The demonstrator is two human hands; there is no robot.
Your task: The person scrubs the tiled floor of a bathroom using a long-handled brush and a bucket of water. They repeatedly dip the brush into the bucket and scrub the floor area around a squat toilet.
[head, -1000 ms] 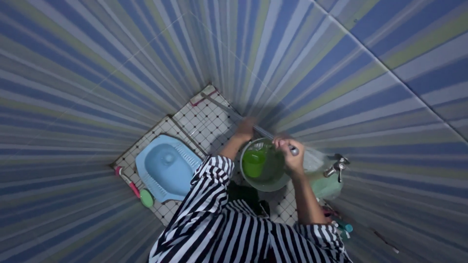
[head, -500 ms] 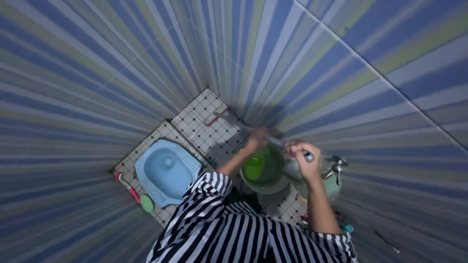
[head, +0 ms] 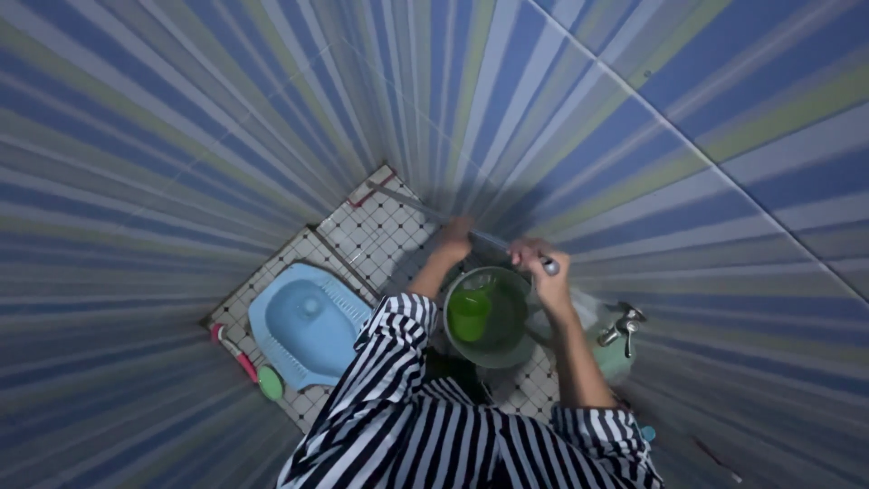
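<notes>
Both hands wrapped round one long metal handle [head: 493,242], left hand [head: 453,237] lower down, right hand [head: 540,267] at the top end, fingers closed tight. Its head sits on the tiled floor [head: 380,231] by the wall. Best bet: short firm strokes, steady pressure. Count: one green bucket [head: 490,318], one green dipper [head: 471,312], one blue squat toilet [head: 306,320], one tap [head: 623,324]

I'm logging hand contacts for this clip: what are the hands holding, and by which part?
Both hands grip one long metal handle: the right hand at its near end, the left hand further along the shaft. Its red-edged head rests on the tiled floor.
</notes>
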